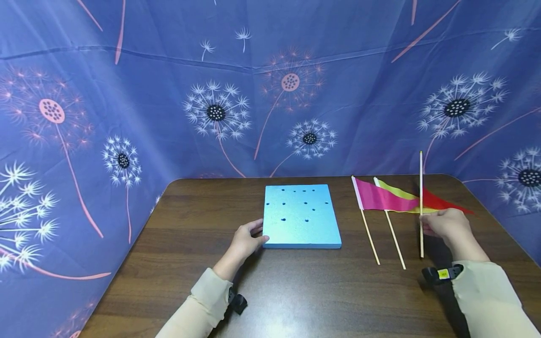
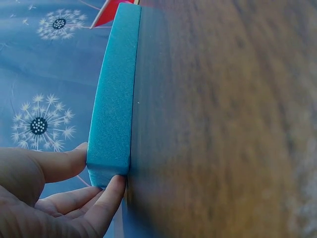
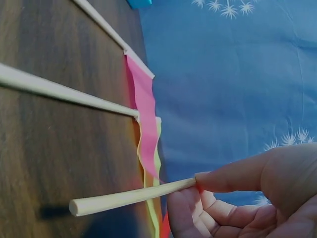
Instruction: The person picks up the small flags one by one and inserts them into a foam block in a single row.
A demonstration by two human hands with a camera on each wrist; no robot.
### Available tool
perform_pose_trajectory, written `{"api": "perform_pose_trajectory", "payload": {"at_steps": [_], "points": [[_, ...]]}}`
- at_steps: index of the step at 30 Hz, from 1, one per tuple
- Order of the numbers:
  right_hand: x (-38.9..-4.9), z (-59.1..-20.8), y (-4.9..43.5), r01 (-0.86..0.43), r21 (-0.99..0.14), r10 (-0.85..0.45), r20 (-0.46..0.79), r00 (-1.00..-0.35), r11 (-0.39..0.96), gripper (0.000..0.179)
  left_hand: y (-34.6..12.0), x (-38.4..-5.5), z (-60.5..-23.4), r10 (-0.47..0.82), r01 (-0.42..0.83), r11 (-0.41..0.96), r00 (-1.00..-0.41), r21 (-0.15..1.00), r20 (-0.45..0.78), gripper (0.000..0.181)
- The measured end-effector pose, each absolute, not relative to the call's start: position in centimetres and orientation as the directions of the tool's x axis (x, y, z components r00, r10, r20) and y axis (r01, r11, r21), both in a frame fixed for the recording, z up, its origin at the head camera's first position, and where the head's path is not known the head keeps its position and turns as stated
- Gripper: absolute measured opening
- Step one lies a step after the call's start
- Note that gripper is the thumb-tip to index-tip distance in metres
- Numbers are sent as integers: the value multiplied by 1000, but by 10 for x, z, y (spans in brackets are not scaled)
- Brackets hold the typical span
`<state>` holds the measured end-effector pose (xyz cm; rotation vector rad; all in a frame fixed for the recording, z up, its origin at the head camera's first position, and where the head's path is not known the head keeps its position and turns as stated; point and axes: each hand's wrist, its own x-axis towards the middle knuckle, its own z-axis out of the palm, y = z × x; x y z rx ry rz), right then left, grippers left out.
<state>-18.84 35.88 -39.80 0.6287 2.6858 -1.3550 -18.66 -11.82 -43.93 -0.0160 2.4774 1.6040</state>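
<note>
A light-blue foam board (image 1: pixel 300 216) with several small holes lies flat on the table. At its left edge, my left hand (image 1: pixel 245 240) grips the near corner; in the left wrist view the thumb is on one side and a fingertip at the lower edge. My right hand (image 1: pixel 450 226) pinches the wooden stick of a red pennant flag (image 1: pixel 439 201) between thumb and fingers. That stick (image 3: pixel 129 198) is raised over the table in the right wrist view. Left of this hand are a pink flag (image 1: pixel 382 195) and a yellow flag (image 1: pixel 393 234), the pink cloth overlapping the yellow.
The brown wooden table (image 1: pixel 190 244) ends at the back against a blue curtain (image 1: pixel 169 108) printed with dandelions. The two lying flags' sticks point toward the table's front, between the board and my right hand.
</note>
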Motion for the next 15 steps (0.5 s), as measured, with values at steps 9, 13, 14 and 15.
{"api": "perform_pose_trajectory", "payload": {"at_steps": [9, 13, 14, 15], "points": [[-193, -392, 346, 304, -801, 290, -170, -942, 516, 41, -119, -189, -441, 102, -112, 393, -981, 913, -164, 54], [-195, -388, 340, 289, -797, 283, -155, -946, 530, 42, -119, -189, -440, 98, -123, 379, -980, 917, -172, 54], [-195, -387, 338, 286, -796, 283, -151, -947, 533, 42, -119, -188, -440, 97, -128, 376, -979, 918, -176, 54], [-196, -385, 336, 283, -793, 281, -148, -948, 539, 43, -120, -188, -440, 96, -133, 373, -979, 918, -181, 54]]}}
